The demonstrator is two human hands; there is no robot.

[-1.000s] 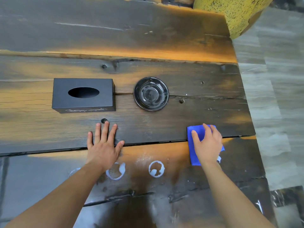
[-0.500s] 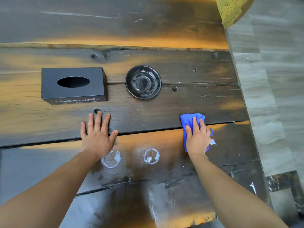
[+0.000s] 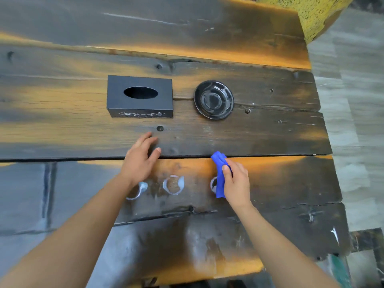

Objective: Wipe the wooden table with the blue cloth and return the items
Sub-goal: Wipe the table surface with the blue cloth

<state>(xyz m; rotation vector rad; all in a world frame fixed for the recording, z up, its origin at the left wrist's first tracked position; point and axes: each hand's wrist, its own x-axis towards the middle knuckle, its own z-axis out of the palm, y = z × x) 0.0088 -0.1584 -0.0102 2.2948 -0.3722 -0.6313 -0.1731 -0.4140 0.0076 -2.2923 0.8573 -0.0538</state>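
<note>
The right hand (image 3: 236, 183) holds the blue cloth (image 3: 219, 175) bunched up, thumb on top and the other fingers curled round it, pressed to the near plank of the wooden table (image 3: 280, 183). The cloth sits over the rightmost of three pale ring marks (image 3: 173, 185) in a row on that plank; a sliver of that ring shows at the cloth's left edge. The left hand (image 3: 139, 161) rests open on the wood beside the gap between planks, fingers loosely apart, holding nothing.

To do the wipe well, the person probably needs to spread the cloth flatter under the palm, since a bunched wad touches little wood, and to rub each ring with firm pressure before sweeping left along the row. The left hand covers part of the leftmost ring, so it would have to shift out of the way.

The black tissue box (image 3: 139, 96) and the black saucer (image 3: 214, 99) stand on the next plank, well apart from the hands. The box front carries a pale scrollwork pattern; no readable lettering or brand shows anywhere.
</note>
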